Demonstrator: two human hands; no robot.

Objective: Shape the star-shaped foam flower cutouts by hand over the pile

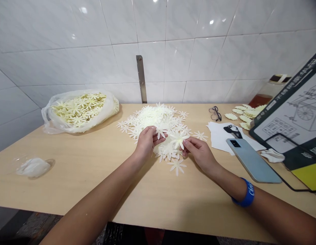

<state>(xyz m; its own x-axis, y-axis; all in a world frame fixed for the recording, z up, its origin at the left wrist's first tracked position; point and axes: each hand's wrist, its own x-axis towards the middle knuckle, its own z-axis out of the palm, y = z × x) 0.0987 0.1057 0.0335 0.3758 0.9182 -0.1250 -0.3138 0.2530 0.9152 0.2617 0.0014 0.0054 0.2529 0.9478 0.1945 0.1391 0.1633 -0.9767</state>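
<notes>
My left hand (147, 142) is closed on a pale flower cutout (161, 132), pinched between thumb and fingers. To its right, my right hand (200, 153) grips the edge of another cream flower cutout (178, 139), which looks layered and slightly yellow at the middle. Both hands are over the front of a large heap of white flower cutouts (155, 117) on the table. One loose white flower cutout (177, 166) lies just in front of the hands. A blue wristband (246, 193) circles my right wrist.
A plastic bag (112, 106) of yellowish flowers stands at the back left, a small clear bag with white stuff (34, 167) nearer. At right are glasses (215, 113), a phone (252, 160), white paper (219, 137), leaf-shaped cutouts (246, 114), a jar (265, 92) and a printed box (296, 119).
</notes>
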